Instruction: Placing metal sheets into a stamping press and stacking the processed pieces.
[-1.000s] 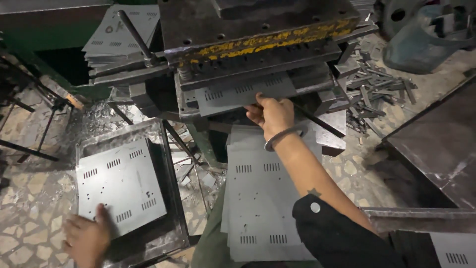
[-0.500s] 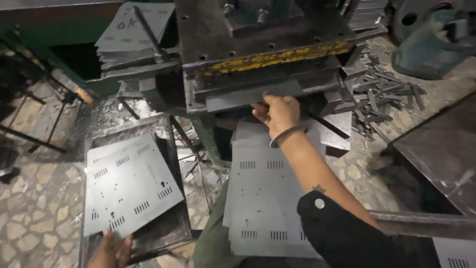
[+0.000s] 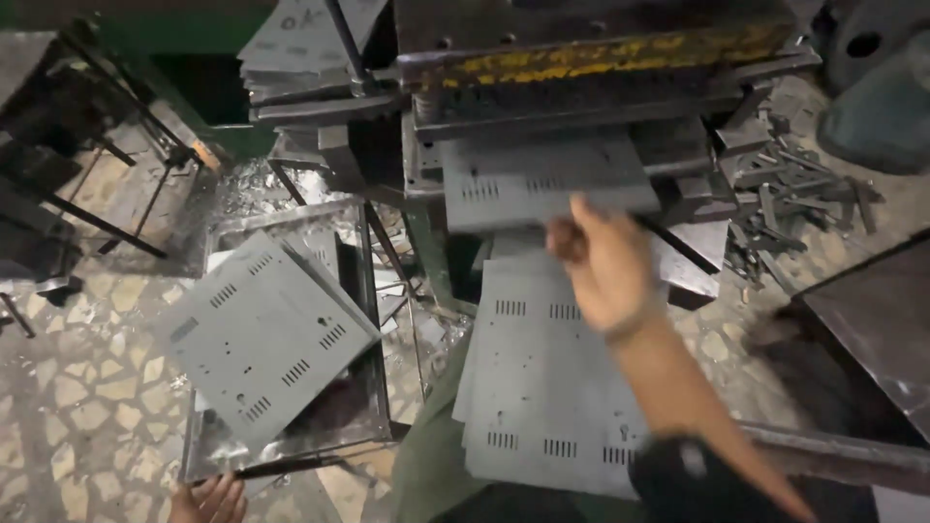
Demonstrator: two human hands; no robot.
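Observation:
My right hand (image 3: pixel 605 266), blurred with motion, has its fingertips on the front edge of a grey perforated metal sheet (image 3: pixel 542 179) that sticks out of the press (image 3: pixel 601 58) under the yellow-streaked bar. Below that hand a stack of similar sheets (image 3: pixel 538 387) rests across my lap. My left hand (image 3: pixel 208 501) shows only at the bottom edge, fingers apart, holding nothing, just below a metal tray (image 3: pixel 363 291). Another grey sheet (image 3: pixel 262 334) lies tilted across that tray.
More grey sheets (image 3: pixel 300 39) are piled behind the press at upper left. Scrap metal strips (image 3: pixel 794 184) litter the floor at right, beside a dark metal table (image 3: pixel 872 310). A black metal frame (image 3: pixel 77 184) stands on the stone floor at left.
The sheet in the press has slid out toward me with my right hand on it. My left hand has let go of the tray sheet and dropped to the bottom edge.

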